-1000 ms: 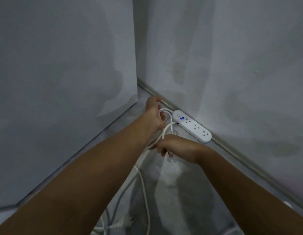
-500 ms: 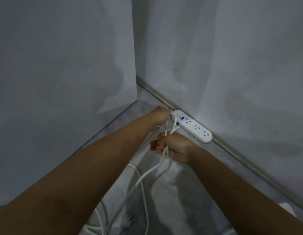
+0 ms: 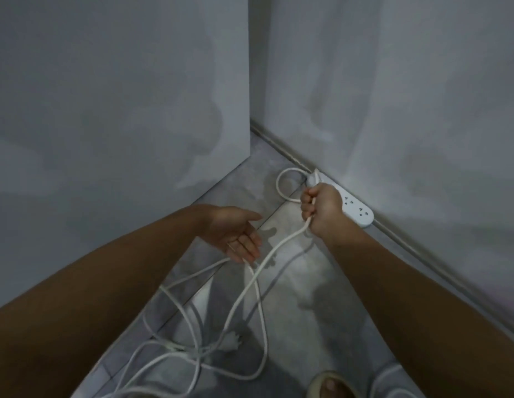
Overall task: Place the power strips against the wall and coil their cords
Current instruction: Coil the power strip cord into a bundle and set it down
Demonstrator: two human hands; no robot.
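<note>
Gripping the white cord (image 3: 281,246), right hand (image 3: 322,209) fisted beside white power strip (image 3: 358,210); left hand (image 3: 235,232) open

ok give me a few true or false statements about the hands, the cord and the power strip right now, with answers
1. The power strip lies along the base of the wall. True.
2. The right hand is open and empty. False: it is closed around the cord.
3. The left hand is open, palm up. True.
4. The cord is neatly coiled. False: it sprawls in loose loops on the floor.
5. The plug lies on the floor. True.
</note>
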